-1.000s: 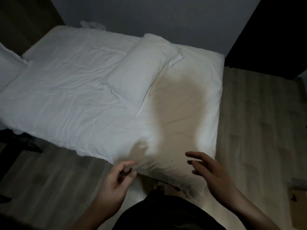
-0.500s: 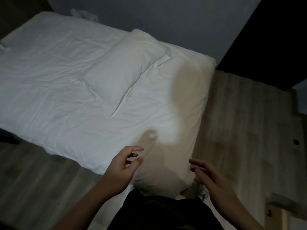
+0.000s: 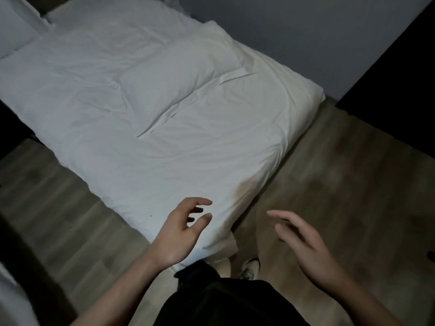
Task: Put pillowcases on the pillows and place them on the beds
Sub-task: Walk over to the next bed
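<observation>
a: start near. what are the hands doing?

b: both are bare and holding nothing. the left hand [image 3: 182,228] hovers over the near corner of the bed [image 3: 164,184], fingers loosely curled. the right hand [image 3: 303,241] hangs over the wooden floor [image 3: 341,184] beside the bed, fingers spread and relaxed. a pale shoe [image 3: 250,267] shows just past the dark clothing below.

a: and the pillow?

b: the white pillow [image 3: 174,74] lies further up the bed, near the grey wall [image 3: 294,31], set at an angle on the wrinkled white sheet. it looks cased, with a fabric flap sticking out at its right end. another white shape sits at the far left edge; i can't tell what it is.

a: what could go wrong from here?

b: my guess is the loose flap. if that open end isn't tucked, the case could slip off when the pillow gets moved. the room is dim too, so a twisted case would be easy to miss.

a: what differs from a second ago?

b: the view has swung, so the bed now runs more diagonally and more floor shows on the right. the broad shadow that lay across the sheet is nearly gone. the pillow sits in the same place on the bed, and both hands remain empty, the left one raised higher over the corner.
</observation>
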